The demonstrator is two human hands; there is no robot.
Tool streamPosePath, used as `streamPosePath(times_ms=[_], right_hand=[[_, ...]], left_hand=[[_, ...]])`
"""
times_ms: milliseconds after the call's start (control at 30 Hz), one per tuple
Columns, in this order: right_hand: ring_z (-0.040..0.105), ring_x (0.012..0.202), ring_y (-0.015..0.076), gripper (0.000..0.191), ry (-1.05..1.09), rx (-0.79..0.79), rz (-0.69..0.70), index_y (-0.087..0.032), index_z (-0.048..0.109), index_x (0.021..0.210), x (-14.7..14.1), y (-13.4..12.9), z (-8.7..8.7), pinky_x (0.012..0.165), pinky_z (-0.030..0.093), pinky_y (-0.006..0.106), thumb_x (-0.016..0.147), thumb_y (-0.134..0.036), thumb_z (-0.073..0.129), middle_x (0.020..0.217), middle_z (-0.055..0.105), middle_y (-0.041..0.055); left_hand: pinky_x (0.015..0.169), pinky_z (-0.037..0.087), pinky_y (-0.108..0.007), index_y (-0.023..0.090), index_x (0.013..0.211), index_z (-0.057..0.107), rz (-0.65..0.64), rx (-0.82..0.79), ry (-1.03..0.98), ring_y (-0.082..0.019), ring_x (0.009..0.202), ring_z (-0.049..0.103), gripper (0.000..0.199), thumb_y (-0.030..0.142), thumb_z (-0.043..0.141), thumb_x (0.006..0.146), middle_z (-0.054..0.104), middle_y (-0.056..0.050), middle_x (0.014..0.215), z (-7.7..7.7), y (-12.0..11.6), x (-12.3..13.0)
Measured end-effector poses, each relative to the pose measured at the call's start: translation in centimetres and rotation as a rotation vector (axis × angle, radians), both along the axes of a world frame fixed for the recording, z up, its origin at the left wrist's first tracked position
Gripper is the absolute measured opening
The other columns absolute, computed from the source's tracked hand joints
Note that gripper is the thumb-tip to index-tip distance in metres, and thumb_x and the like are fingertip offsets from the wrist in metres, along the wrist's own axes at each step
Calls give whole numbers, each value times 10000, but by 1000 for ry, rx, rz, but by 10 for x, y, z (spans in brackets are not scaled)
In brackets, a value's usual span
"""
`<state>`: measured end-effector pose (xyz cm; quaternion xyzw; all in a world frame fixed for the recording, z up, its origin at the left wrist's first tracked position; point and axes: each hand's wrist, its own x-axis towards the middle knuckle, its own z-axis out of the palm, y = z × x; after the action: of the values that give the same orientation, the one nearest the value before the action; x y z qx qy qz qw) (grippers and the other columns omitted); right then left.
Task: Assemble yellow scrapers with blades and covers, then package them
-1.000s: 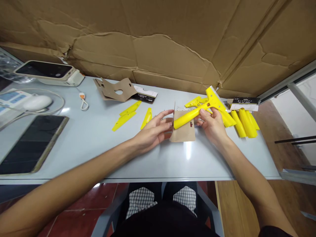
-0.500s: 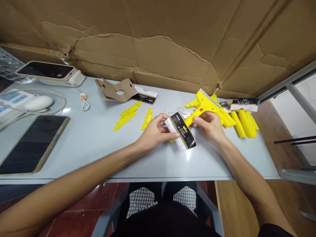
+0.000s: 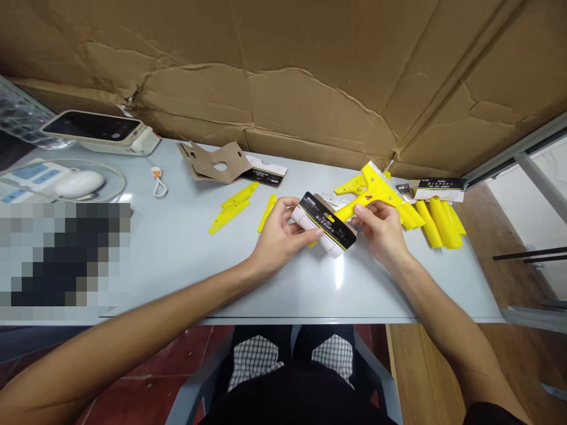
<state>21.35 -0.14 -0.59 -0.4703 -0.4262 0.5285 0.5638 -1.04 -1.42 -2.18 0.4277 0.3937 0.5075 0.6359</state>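
Observation:
My left hand [image 3: 278, 237] is closed on a black-and-white printed packaging card [image 3: 325, 227], thumb on its front. A yellow scraper [image 3: 376, 188] with a metal edge along its wide head is gripped in my right hand [image 3: 384, 231]. The scraper's handle runs down to the card's upper edge, where its end goes out of sight behind the card. A bit of yellow shows below the card near my left thumb. Beside my left hand lies a yellow plastic strip [image 3: 266, 213], partly covered by the fingers. Metal blades [image 3: 333, 200] lie behind the card.
Yellow blade covers [image 3: 234, 206] and an opened brown card [image 3: 217, 162] lie to the left. More yellow handles [image 3: 443, 223] and another printed card [image 3: 440, 188] are at the right. A phone on a stand [image 3: 95, 127] and a power strip [image 3: 33, 174] stand far left. Cardboard [image 3: 274, 97] walls the back.
The card has turned to lie at a shallower slant. The scraper has shifted slightly right and still sits in my right hand. The whole view has moved a little.

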Motion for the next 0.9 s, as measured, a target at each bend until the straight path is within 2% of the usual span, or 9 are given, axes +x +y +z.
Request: streamPosePath(times_ms=[133,200,367,433,500,567,633,767,900], right_hand=[[732,872,199,316,-108,19,130,-226,775,907,-2,-4,-3,839,606,355,745,-426,959,958,796,37],[742,917,218,298,-186,32,197,-228,803,916,-4,-7,-4,899,599,382,802,-479,914,1002,812,51],[745,973,256,401,-349,135,276,-243,829,965,-6,-11,3,963,586,431,964,-624,704,973,816,37],[735,956,265,461,-436,160,305,-230,828,971,-6,-10,5,941,589,443,989,-653,647,959,809,47],[722,1015,277,475,-472,166,310,-220,815,1070,-6,-11,3,946,588,446,991,-655,640,1080,804,75],[707,1116,284,483,-385,132,318,-246,750,1264,-10,-13,-2,967,593,449,976,-626,678,1286,755,98],[709,1145,287,530,-190,51,395,-288,667,1376,-15,-18,-8,961,614,469,952,-601,717,1385,703,103],[733,1096,297,485,160,-107,604,-272,673,1280,-28,-25,-14,980,621,540,914,-576,762,1268,736,111],[748,1067,303,547,289,-163,718,-268,677,1253,-33,-28,-12,926,648,534,837,-578,846,1207,747,110]], left_hand=[[782,632,-352,253,1107,465,-68,-17,-2,-196,872,747,690,231,978,646,721,-30,1103,1,-1,0],[792,638,-378,249,1146,486,-112,-1,11,-213,874,754,694,231,974,653,731,-36,1074,3,-1,-1],[836,628,-396,227,1323,545,-106,50,54,-236,942,741,791,227,978,660,753,-73,1124,10,3,-4],[935,610,-402,204,1309,598,-103,49,20,-251,1059,729,746,207,974,665,748,-95,1208,11,6,-5],[1007,584,-396,189,1260,652,-110,23,-56,-253,1133,714,654,194,963,685,743,-99,1250,12,8,-4],[1000,586,-390,187,1210,681,-113,-21,-142,-244,1106,723,573,195,953,706,755,-86,1206,12,11,-4],[934,605,-383,185,1150,694,-96,-50,-187,-233,1022,739,507,208,953,715,768,-67,1113,13,12,-5],[880,617,-386,179,1037,703,-36,-50,-193,-226,926,747,420,242,962,712,777,-54,1015,18,11,-7],[920,612,-411,189,1047,698,3,-60,-194,-242,965,750,438,283,967,714,780,-57,1033,20,9,-5]])
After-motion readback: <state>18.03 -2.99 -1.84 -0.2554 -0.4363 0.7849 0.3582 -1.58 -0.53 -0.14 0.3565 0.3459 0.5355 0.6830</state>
